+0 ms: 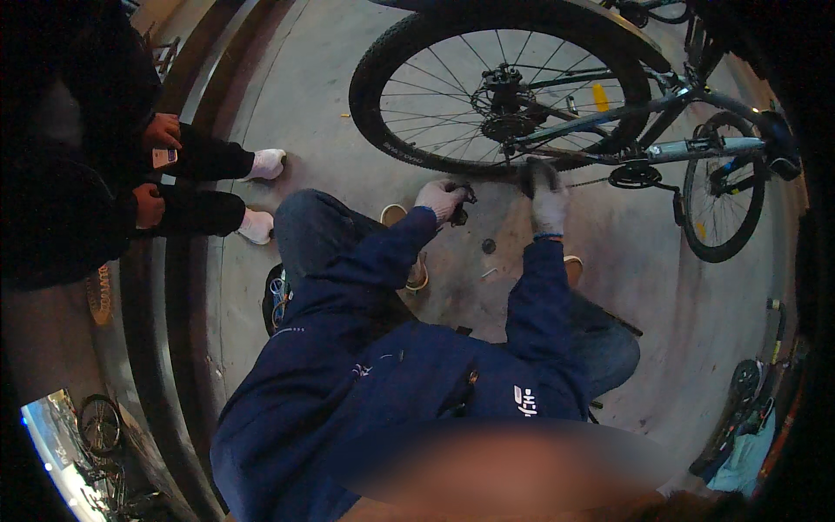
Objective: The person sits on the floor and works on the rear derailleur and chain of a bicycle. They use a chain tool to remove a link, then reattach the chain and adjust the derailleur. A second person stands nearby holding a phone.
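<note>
My left hand [442,201], in a whitish glove, is closed around a small black bicycle part [467,197] whose exact kind I cannot make out. It is held above the floor, just short of the rear wheel [369,130]. My right hand [550,209], also gloved, reaches up to the lower edge of that wheel, close to the chain [590,183]. Its dark fingertips are smeared by motion, so whether they grip anything is unclear. The rear sprockets [504,129] and the bicycle frame [622,113] are beyond both hands.
A small dark round piece [489,246] and a white stick-like bit [489,273] lie on the concrete floor between my legs. At left, a person in dark clothes and white shoes [267,163] sits by dark steps [174,287]. The crank [635,176] juts out at right.
</note>
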